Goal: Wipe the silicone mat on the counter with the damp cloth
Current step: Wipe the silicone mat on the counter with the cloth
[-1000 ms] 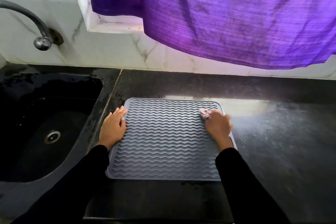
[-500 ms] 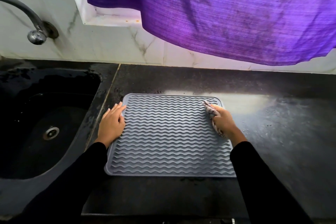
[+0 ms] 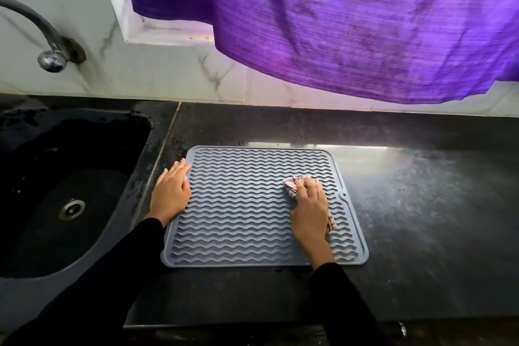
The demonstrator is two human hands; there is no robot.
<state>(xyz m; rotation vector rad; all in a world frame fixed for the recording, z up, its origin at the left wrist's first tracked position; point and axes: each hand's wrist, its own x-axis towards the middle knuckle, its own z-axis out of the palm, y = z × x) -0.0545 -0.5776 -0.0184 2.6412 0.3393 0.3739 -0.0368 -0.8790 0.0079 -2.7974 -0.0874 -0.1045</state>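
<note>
A grey silicone mat with wavy ridges lies flat on the dark counter. My right hand presses a crumpled pale patterned cloth onto the mat's right half; cloth pokes out past the fingertips and beside the wrist. My left hand lies flat, fingers together, on the mat's left edge, holding nothing.
A black sink with a round drain sits left of the mat. A metal tap comes off the marbled wall above it. A purple curtain hangs over the back of the counter.
My right hand with the cloth has slid from the mat's far right corner toward me and slightly left, onto the right half. My left hand has stayed on the left edge.
</note>
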